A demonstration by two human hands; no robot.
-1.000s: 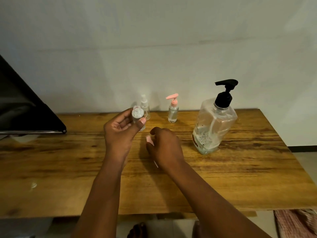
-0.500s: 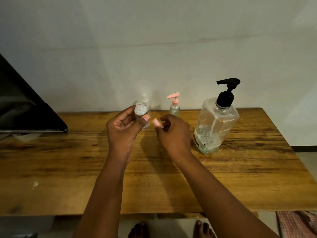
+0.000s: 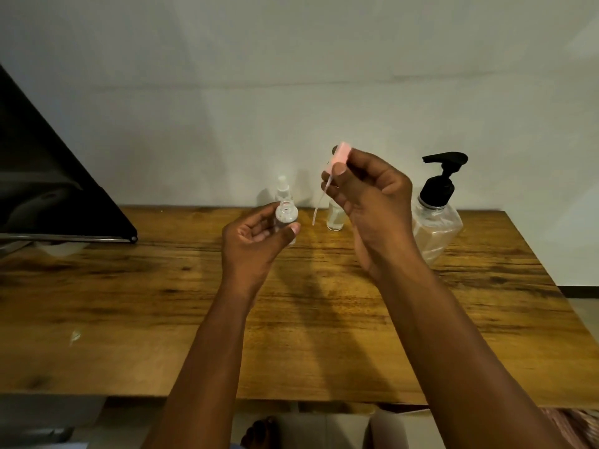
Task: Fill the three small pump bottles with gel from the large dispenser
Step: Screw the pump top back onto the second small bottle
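Note:
My left hand (image 3: 256, 241) grips a small clear bottle (image 3: 286, 217) with its neck uncapped, held above the wooden table (image 3: 162, 303). To its right and higher, my right hand (image 3: 369, 202) pinches a pink pump top (image 3: 340, 155); its thin dip tube (image 3: 319, 204) hangs down, clear of the bottle's mouth. Two more small bottles stand by the wall: one with a clear top (image 3: 282, 187) behind the held bottle, another (image 3: 334, 218) mostly hidden by my right hand. At the right stands the large clear dispenser (image 3: 436, 225) with a black pump.
A black slanted panel (image 3: 48, 196) overhangs the table's left rear. The white wall runs right behind the bottles. Below the table's front edge I see a foot and some reddish cloth (image 3: 570, 422) on the floor.
My right hand has risen from the tabletop with the pink pump top, bringing it up beside and above the open bottle. My left hand has held the bottle nearly still.

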